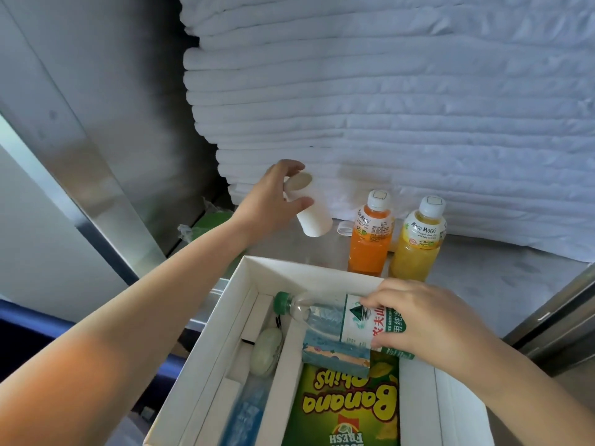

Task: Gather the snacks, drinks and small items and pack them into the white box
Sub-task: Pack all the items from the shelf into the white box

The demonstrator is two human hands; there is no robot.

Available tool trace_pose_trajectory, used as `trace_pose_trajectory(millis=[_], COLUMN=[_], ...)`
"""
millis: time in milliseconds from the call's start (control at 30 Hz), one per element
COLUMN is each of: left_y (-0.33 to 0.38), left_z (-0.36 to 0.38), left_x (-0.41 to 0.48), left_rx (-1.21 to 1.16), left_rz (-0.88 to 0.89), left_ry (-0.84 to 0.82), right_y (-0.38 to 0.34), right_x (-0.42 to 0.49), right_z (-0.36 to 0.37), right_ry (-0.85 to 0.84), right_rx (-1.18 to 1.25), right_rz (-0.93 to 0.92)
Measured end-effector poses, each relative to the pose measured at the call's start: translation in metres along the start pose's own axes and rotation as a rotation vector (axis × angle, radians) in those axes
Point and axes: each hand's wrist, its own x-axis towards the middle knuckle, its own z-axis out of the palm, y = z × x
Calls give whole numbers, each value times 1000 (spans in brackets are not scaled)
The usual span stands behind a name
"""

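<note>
- Left hand (272, 199): fingers (301, 202) curl round the upper end of a white cup (317, 220). The cup tilts, top leaning left. Whether its base touches the surface (483, 284) I cannot tell.
- Box (309, 268): lies below that hand and nearer the person, so the cup's way in is down and back.
- Left slot of the box: a pale green case (265, 355).
- Water bottle (325, 317): on its side in the main bay, long axis across the box, cap pointing left, over the chips (351, 407).
- Orange bottle (370, 239) and yellow bottle (417, 249): upright on the surface just beyond the far wall, not yet packed. Both are nearer the right hand.
- Right hand (421, 320): fingers grip the water bottle's label end, inside the box.
</note>
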Motion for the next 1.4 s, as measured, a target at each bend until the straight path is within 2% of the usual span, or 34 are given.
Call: trace_pose_trajectory(millis=[167,333,433,600,767,967,1133,1400], left_y=[12,29,36,38,33,22,9,-12], left_z=[-38,-61,-70,-77,-84,-87,-72,-49], left_x=[-38,-72,-91,-120,-132,-128,-119,-109], left_rx=[-148,-57,-10,101,228,195,452,790], left_rz=[-3,101,93,31,-24,-120,-37,1], left_ry=[8,50,48,-112,-355,-664,-695,-709], right_y=[-1,-4,-5,-4,-4,-5,-5,-4], right_x=[0,-2,-3,-4,-3,-4,-5,-5], right_z=[-2,-3,-3,-3,-4,-6,-5,-4], right_ry=[-16,-11,-9,8,13,21,34,33], right_rx=[-29,-30,-39,-29,-45,-37,-18,0], right_rz=[8,6,3,-7,-7,-17,-28,-20])
